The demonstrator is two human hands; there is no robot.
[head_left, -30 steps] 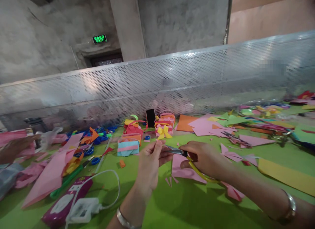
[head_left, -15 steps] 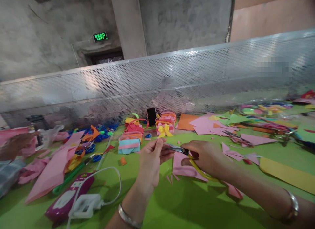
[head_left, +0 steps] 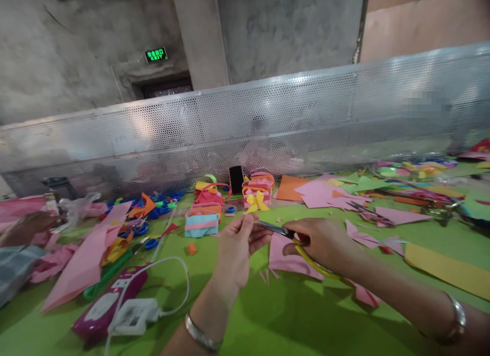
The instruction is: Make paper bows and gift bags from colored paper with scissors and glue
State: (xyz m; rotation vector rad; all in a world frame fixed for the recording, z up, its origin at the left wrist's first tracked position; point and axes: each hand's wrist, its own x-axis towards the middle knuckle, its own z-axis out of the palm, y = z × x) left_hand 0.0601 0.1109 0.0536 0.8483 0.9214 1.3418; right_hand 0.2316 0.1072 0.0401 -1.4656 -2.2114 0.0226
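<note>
My right hand (head_left: 319, 244) is closed around scissors with yellow handles (head_left: 312, 261); their dark blades point left toward my other hand. With thumb and fingers pinched together, my left hand (head_left: 239, 244) is at the blade tips. A small pink bit shows at its fingertips, too small to name surely. Below the scissors a sheet of pink paper (head_left: 293, 261) lies on the green table (head_left: 275, 320), with a few thin pink slivers (head_left: 265, 276) beside it. Beyond my hands are small paper bags, one with a yellow bow (head_left: 257, 202) and one blue with a pink band (head_left: 201, 224).
A purple power strip (head_left: 109, 305) with a white charger (head_left: 136, 316) and cable lies front left. A phone (head_left: 236, 179) stands upright at the back, before a perforated metal panel (head_left: 214, 126). Another person's hand (head_left: 26, 228) is far left. Paper scraps and other scissors (head_left: 369, 213) lie right.
Both hands stay in nearly the same place. The scissor blades look more closed and slightly shifted. The view has moved only a little.
</note>
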